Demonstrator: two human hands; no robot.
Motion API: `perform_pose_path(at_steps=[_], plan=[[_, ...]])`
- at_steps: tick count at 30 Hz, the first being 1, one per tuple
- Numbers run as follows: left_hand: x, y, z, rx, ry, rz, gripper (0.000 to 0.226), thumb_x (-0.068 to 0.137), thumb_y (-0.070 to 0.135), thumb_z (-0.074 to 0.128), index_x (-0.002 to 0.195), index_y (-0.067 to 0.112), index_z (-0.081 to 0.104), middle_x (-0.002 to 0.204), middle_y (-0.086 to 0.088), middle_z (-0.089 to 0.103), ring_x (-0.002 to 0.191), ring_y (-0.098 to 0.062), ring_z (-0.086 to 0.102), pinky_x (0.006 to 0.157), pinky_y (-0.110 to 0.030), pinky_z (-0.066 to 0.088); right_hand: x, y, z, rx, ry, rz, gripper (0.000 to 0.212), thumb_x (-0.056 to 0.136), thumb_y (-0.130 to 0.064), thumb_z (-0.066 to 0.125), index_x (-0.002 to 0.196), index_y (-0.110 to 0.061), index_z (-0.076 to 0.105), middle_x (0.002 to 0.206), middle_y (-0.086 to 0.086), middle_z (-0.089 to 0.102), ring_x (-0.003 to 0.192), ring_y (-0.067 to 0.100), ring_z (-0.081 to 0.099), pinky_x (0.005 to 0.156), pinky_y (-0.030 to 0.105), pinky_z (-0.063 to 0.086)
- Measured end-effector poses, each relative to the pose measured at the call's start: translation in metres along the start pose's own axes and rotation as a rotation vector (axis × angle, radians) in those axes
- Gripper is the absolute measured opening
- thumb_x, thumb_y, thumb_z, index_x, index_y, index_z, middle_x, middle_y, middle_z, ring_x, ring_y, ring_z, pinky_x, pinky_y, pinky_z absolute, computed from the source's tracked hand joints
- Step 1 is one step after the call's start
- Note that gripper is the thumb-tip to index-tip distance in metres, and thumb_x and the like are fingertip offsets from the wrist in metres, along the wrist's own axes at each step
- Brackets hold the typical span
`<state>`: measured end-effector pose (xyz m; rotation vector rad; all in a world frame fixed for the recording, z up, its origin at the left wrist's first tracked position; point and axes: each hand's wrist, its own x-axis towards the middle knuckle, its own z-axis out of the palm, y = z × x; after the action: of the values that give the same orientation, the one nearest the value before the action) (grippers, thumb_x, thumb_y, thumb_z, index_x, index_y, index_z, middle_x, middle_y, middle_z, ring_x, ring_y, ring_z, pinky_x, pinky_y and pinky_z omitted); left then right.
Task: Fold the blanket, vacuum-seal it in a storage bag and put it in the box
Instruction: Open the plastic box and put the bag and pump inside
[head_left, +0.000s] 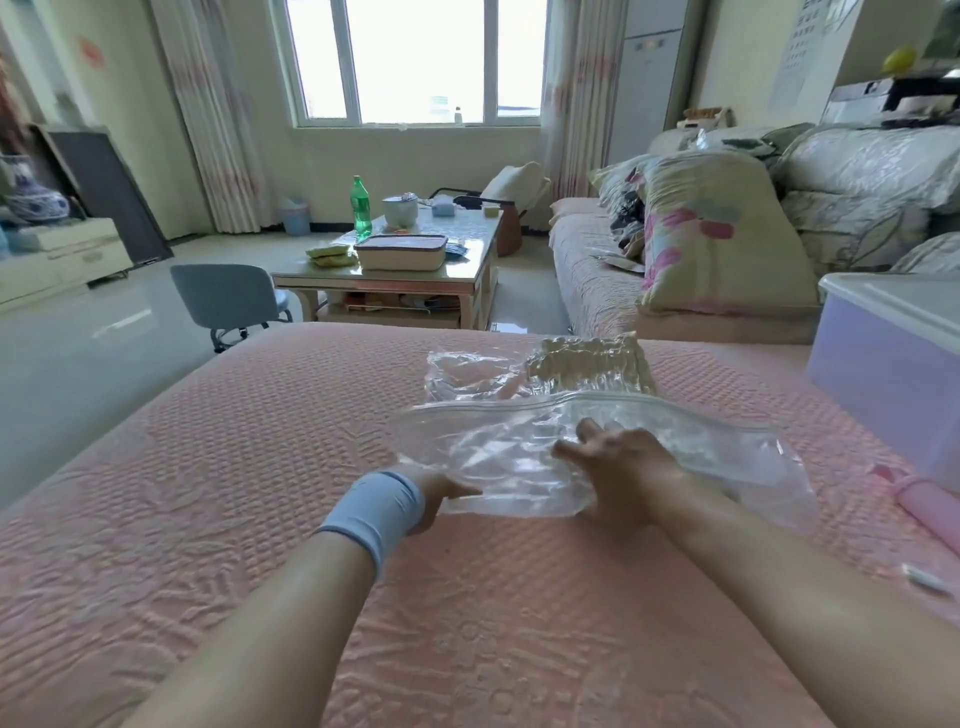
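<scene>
Looking at this, you're near the sealing end of things: the blanket (587, 364) sits scrunched up at the far end of the clear storage bag (493, 447) on the bed (260, 467), not boxed yet. Your left hand (441, 493) pinches the bag's near edge and your right hand (618, 462) lies flat on the slack plastic, fingers spread. Next I'd guess you flatten or fold that loose end, then lift the lot into the box (883, 374) on your right.

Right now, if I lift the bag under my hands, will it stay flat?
Probably floppy: the bag is thin, wrinkled film. Likely very light, since it looks empty. Possibly slippery under the right hand, given its glossy sheen.
</scene>
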<state>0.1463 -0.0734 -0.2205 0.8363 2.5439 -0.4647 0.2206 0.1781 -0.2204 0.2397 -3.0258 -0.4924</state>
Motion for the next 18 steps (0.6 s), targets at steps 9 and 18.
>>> perform_pose_path(at_steps=[9,18], plan=[[0.008,0.063,-0.059,-0.204,0.23,-0.135,0.047,0.098,0.043,0.035,0.133,0.017,0.054,0.137,-0.007,0.055,0.119,-0.027,0.055,0.101,-0.038,0.045,-0.021,0.023,0.02,0.493,-0.174,0.026,0.11,0.076,-0.061,0.07,0.155,-0.049,-0.007,0.167,-0.006,0.012,0.153,0.02,0.014,0.124,0.04,0.006],[0.059,0.132,-0.052,-0.504,0.348,0.035,0.067,0.093,0.067,0.027,0.152,0.044,0.007,0.16,-0.008,0.019,0.145,-0.031,0.022,0.116,-0.046,0.024,-0.058,0.054,0.011,0.397,0.265,0.476,0.058,0.083,-0.03,0.055,0.139,-0.022,0.049,0.137,0.006,0.054,0.126,0.027,0.051,0.099,0.039,0.038]])
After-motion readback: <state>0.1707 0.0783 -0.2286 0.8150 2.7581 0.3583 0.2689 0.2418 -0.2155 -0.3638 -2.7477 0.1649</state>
